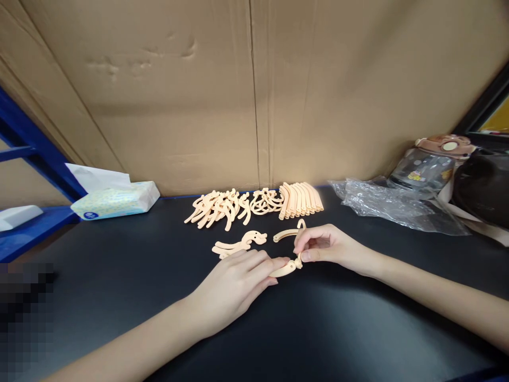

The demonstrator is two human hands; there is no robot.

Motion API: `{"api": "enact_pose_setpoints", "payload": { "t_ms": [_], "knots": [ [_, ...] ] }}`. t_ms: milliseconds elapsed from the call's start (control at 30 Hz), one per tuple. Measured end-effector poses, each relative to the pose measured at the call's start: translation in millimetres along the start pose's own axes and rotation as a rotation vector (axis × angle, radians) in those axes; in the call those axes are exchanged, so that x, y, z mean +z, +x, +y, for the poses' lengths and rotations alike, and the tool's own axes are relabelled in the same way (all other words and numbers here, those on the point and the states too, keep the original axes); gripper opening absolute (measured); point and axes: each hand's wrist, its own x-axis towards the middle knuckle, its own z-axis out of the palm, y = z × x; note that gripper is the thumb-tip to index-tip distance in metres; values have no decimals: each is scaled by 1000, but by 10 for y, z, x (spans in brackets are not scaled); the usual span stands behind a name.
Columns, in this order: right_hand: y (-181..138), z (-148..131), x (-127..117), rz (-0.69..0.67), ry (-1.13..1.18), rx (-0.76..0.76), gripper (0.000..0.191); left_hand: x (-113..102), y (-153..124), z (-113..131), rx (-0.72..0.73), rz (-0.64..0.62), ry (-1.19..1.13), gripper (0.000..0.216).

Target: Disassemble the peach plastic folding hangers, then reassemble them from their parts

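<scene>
My left hand lies on the black table, its fingers closed on one end of a curved peach plastic piece. My right hand pinches the other end of that same piece. Just behind the hands lie a few loose peach pieces and another curved strip. Farther back a row of several peach plastic parts is spread out, with a stacked bundle at its right end.
A tissue pack sits at the back left beside a blue shelf frame. Crumpled clear plastic, a lidded clear bottle and a dark bag lie at the right. A cardboard wall closes the back.
</scene>
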Motion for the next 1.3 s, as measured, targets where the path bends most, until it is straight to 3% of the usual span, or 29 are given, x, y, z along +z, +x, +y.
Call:
{"api": "enact_pose_setpoints", "payload": {
  "t_ms": [533,1300],
  "knots": [
    [-12,1,29,37,-87,15,16,-6,17,-3,63,60,88,30],
    [-23,-51,45,107,-170,77,23,58,-3,-13,30,71,177,32]
  ]
}}
